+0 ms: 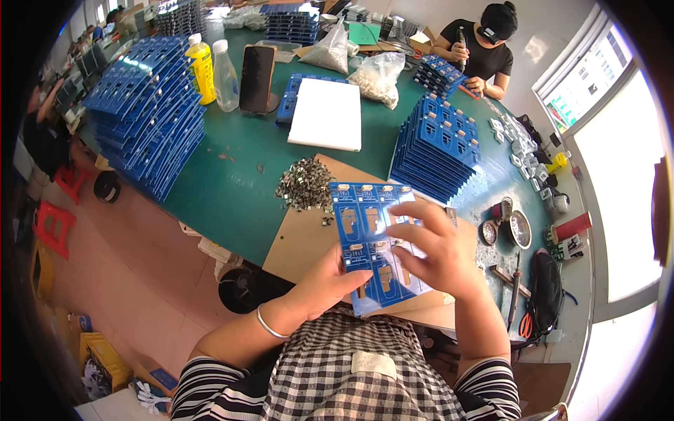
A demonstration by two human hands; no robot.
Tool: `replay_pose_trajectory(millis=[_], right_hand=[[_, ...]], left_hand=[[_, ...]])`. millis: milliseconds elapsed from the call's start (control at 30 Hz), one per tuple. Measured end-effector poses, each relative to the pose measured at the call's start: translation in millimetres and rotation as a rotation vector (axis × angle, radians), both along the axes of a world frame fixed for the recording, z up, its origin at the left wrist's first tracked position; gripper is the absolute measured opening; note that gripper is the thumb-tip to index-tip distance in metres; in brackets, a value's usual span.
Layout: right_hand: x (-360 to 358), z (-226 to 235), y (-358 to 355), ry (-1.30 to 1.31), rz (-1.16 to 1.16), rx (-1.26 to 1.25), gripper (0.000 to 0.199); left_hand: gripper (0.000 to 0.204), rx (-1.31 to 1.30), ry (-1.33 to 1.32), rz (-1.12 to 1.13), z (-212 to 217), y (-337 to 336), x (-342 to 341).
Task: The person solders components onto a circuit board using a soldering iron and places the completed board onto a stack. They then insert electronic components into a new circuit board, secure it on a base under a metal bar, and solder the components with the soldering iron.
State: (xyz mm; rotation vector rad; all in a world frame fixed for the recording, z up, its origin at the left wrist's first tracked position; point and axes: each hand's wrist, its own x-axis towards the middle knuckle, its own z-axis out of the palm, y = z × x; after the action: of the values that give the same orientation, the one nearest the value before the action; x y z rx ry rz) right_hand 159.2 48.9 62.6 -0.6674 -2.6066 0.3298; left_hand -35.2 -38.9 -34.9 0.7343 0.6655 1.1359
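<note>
A blue circuit board panel [347, 261] with cut-outs and small pale connectors is tilted toward me above a brown sheet [291, 245]. My left hand [326, 282] grips its left edge, thumb on top and fingers out of sight beneath. Over the panel's right half hovers my right hand [442, 249], fingers apart and curved; whether a fingertip touches the panel I cannot tell. A heap of small metal parts [303, 184] lies on the brown sheet, just beyond the panel's left side.
Tall stacks of blue panels stand at left [147, 112] and right [437, 151]. Between them are a white block [326, 116], a phone [258, 78], two bottles and bags of small parts [379, 77]. Tools and a metal bowl [519, 229] sit at right. A co-worker [484, 49] works opposite.
</note>
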Motion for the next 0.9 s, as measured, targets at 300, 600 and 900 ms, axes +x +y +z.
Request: replay_pose_trajectory(millis=[300, 600, 900], right_hand=[[121.9, -70.4, -71.0, -0.236, -0.372, -0.140, 0.076], [126.1, -106.6, -96.7, -0.409, -0.368, 0.049, 0.082], [128.4, -130.3, -116.4, -0.148, -0.285, 0.303, 0.047]], left_hand=[[0.057, 0.014, -0.004, 0.078, 3.8, -8.0, -64.5], [0.054, 0.058, 0.074, 0.334, 15.8, -33.9, -101.2], [0.049, 0.113, -0.007, 0.376, 12.3, -54.1, -120.3]])
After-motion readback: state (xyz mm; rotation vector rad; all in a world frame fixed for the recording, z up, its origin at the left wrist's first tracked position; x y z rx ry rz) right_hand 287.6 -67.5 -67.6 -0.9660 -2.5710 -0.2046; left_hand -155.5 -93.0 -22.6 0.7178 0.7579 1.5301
